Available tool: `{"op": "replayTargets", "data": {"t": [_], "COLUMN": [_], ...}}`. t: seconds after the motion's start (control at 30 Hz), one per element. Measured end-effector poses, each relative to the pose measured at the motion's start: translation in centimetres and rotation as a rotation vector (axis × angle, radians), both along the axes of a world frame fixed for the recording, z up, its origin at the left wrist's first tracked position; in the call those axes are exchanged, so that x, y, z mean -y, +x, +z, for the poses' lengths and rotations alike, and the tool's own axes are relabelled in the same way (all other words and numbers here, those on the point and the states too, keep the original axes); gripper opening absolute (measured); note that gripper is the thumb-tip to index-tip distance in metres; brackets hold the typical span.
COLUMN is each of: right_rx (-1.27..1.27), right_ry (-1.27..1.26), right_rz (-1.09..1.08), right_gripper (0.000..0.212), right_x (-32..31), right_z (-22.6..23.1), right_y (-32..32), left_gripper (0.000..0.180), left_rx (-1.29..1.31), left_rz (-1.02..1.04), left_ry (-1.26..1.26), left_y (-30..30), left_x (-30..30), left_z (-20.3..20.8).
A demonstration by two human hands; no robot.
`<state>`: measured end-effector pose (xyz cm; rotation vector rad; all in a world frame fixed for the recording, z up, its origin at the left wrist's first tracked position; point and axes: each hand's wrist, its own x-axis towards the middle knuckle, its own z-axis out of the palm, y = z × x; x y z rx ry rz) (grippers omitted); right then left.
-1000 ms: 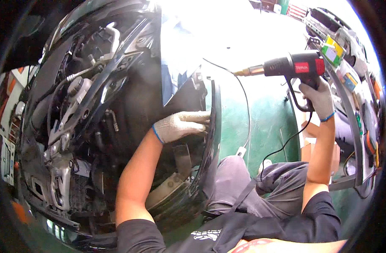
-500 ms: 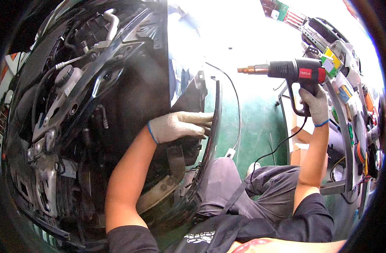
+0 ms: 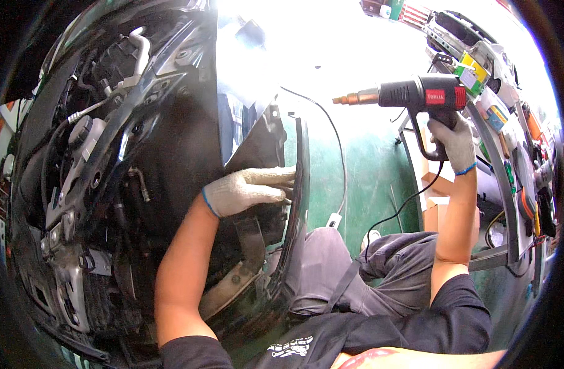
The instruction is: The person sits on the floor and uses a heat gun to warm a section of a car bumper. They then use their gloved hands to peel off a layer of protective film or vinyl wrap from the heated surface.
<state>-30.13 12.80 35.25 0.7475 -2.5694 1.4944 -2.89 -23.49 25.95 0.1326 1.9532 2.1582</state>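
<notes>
left hand; can't tell from here whether its fingertips touch the dark panel edge | heat gun; handle mostly covered by the right hand | black cord; lower end lost against the trousers | pale shoe; partly hidden behind them | bright white expanse; drowned in glare (makes me squint); cut off above

Under me is a green floor, glossy and washed out white toward the far end. A thin cable curves across it, ending in a white connector near my knee. My pale shoe rests there too. To my right is a crowded, grey-framed desk, holding a yellow-and-green box, a blue-and-yellow packet and pieces too jumbled to tell.
</notes>
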Motion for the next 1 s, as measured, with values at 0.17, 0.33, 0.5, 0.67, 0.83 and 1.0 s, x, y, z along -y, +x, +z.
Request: {"op": "replayTargets", "data": {"t": [0.17,0.33,0.5,0.67,0.83,1.0], "right_rx": [-0.063,0.03,0.011,-0.062,0.054,-0.161], "right_ry": [-0.083,-0.135,0.049,-0.129,-0.002,-0.018], "right_rz": [0.046,0.156,-0.03,0.02,0.231,0.01], "right_gripper": [0.034,0.03,0.033,0.033,0.033,0.036], "right_x": [-0.1,-0.9,0.1,0.3,-1.4,-0.7], "right_z": [-0.9,-1.5,-1.2,-2.0,-1.5,-1.7], "right_y": [0.0,-0.5,-0.6,-0.4,0.3,0.3], "left_gripper": [0.059,0.059,0.057,0.057,0.058,0.06], "left_rx": [0.038,0.027,0.035,0.029,0.063,0.063], "left_rz": [0.01,0.011,0.039,0.047,0.057,0.079], "left_ry": [0.023,-0.012,-0.006,-0.01,0.022,-0.018], "left_y": [0.0,-0.2,0.0,-0.3,-0.3,-0.5], "left_x": [-0.1,-0.1,-0.3,-0.2,0.5,0.5], "left_z": [-0.2,0.0,0.1,-0.4,-1.6,-1.9]}}
